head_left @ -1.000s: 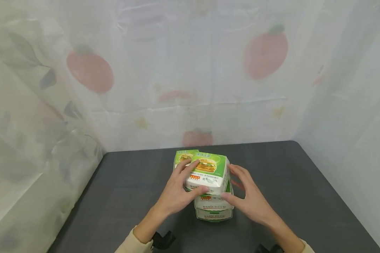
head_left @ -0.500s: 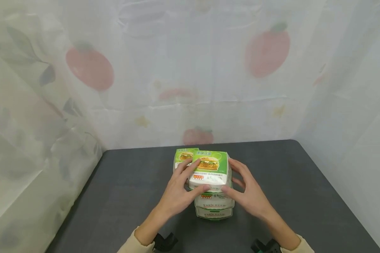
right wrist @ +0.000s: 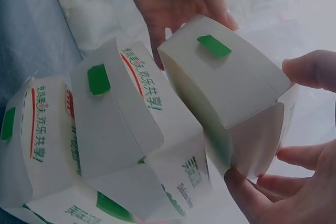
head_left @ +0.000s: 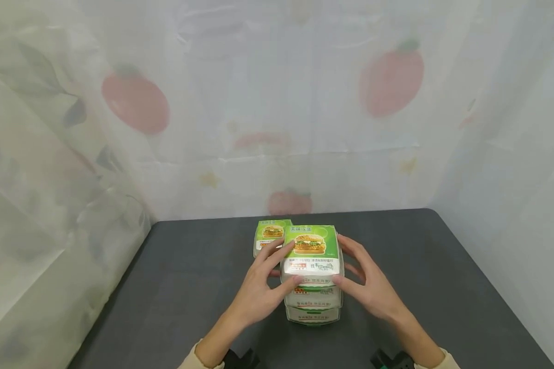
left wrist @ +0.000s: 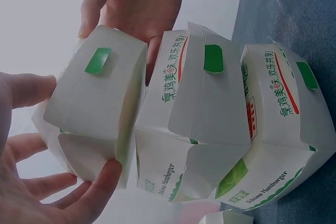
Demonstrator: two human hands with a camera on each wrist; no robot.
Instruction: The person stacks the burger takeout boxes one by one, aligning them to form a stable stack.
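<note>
Two white-and-green burger boxes are stacked on the table: a bottom box (head_left: 313,315) and a middle box (head_left: 315,299). Over them, both hands grip a top burger box (head_left: 312,256) from its two sides. My left hand (head_left: 262,284) has its thumb at the front left corner and fingers along the left side. Opposite it, my right hand (head_left: 371,287) holds the right side, thumb at the front corner. In the right wrist view, a wedge-shaped gap shows between part of the top box (right wrist: 226,72) and the middle box (right wrist: 121,108). Whether they touch elsewhere I cannot tell.
Behind and left of the stack sits another burger box (head_left: 270,231), partly hidden. The dark table (head_left: 203,266) ends at a printed curtain (head_left: 212,195) at the back, with hanging sheets on the left and right.
The top box has moved to the right and turned straighter over the stack, both hands moving with it. More of the box behind shows now.
</note>
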